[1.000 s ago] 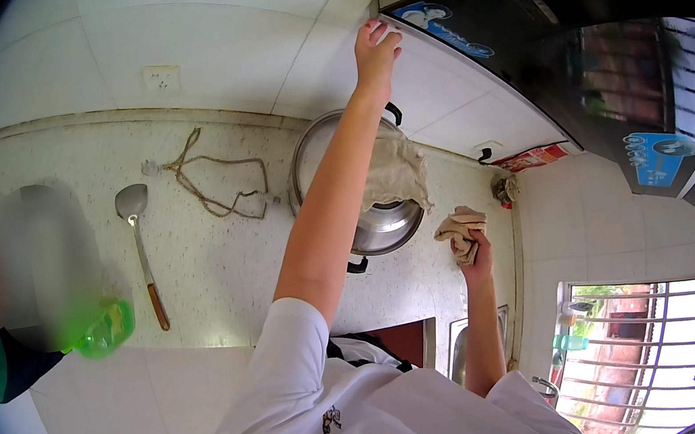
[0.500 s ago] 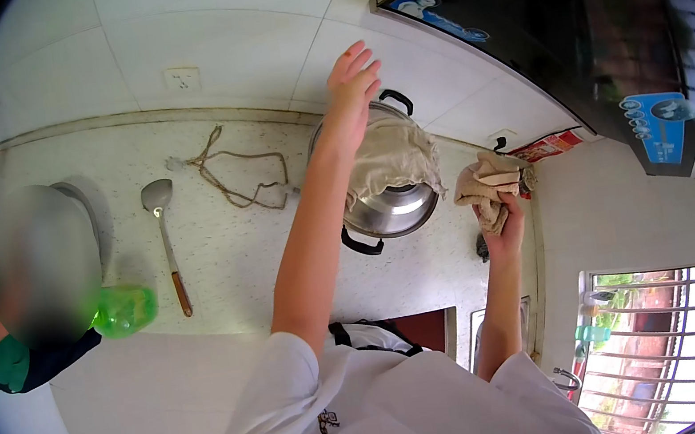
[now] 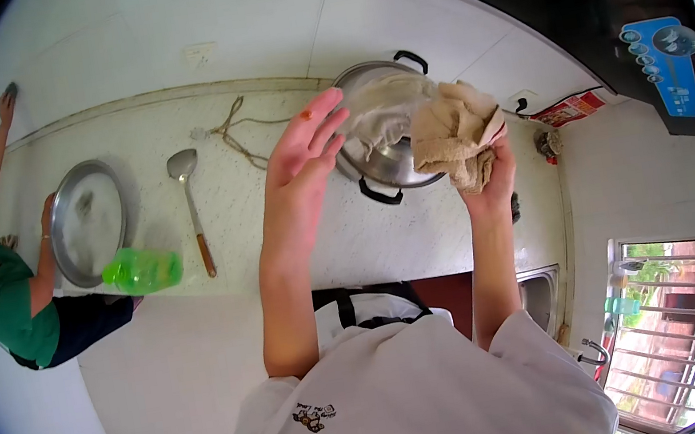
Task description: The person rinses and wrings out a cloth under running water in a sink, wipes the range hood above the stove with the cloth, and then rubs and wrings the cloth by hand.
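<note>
My left hand (image 3: 299, 166) is raised beside the steel pot (image 3: 402, 175), palm turned inward and fingers apart, with nothing in it. In my right hand (image 3: 497, 183) a crumpled brown cloth (image 3: 456, 133) is gripped, held up at the pot's right side and covering part of it. A second, paler cloth (image 3: 386, 112) lies over the pot's top; it looks blurred. The pot has two black handles, and one (image 3: 382, 192) points toward me. Left of my left hand, a tan cord (image 3: 241, 134) lies in a loose loop.
A spatula (image 3: 190, 200) lies on the counter, left of the cord. Farther left are a green bottle (image 3: 144, 270) and a round metal tray (image 3: 119, 193), which a person in green (image 3: 19, 306) touches. A range hood (image 3: 577, 12) overhangs at upper right; a sink (image 3: 541, 300) sits at right.
My left hand has drawn back from over the pot toward me and left. The brown cloth in my right hand has moved closer to the pot. The view has shifted.
</note>
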